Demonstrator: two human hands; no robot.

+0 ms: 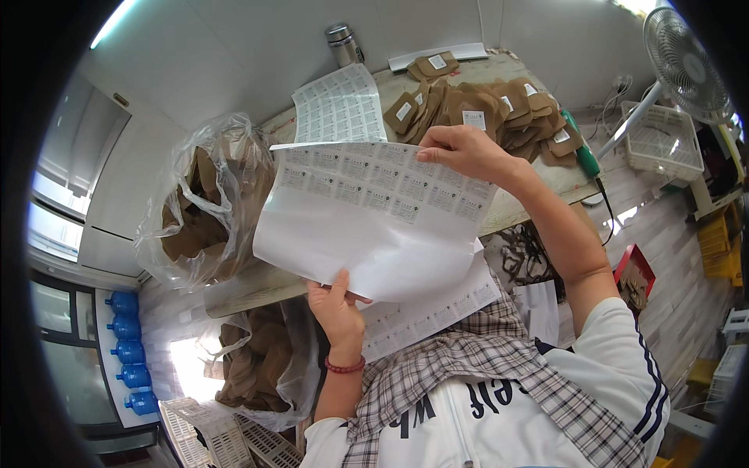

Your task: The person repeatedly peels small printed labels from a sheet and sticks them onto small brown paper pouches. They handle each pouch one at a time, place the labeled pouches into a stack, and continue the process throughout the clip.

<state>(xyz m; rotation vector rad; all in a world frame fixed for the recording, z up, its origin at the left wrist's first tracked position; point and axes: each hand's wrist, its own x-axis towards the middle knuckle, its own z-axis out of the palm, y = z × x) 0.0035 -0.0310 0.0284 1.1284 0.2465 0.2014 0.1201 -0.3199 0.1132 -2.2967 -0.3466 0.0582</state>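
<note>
Above the lap, label sheet: a white sheet of small printed stickers [374, 210] was held up in the air between the person's chest and the surface [538, 204], its printed rows uppermost and its blank lower half hanging, probably so the rows faced the eyes.

Left hand [337, 306]: clenched on the label sheet's bottom edge, thumb over the front, apparently steadying the sheet from below; a red bead bracelet [346, 365] sat on that wrist.

Right hand [466, 152]: pinching the label sheet's top right corner, fingers curled over a sticker there, as if to lift one; whether a sticker was coming free could not be told.

Second sheet [437, 312]: below the label sheet, lying across the lap, partly hidden by it.

Third sheet [339, 105]: beyond the label sheet, resting on the surface with its far end curling up.

Brown pouches [488, 105]: right of the third sheet, heaped on the surface, several already bearing a white sticker, likely stacked within reach.

Clear plastic bag [207, 203]: left of the label sheet, open-mouthed, full of brown material.

Metal flask [343, 44]: behind the third sheet.

Fan [686, 47]: far right of the label sheet, standing beside a white basket [663, 144].
</note>
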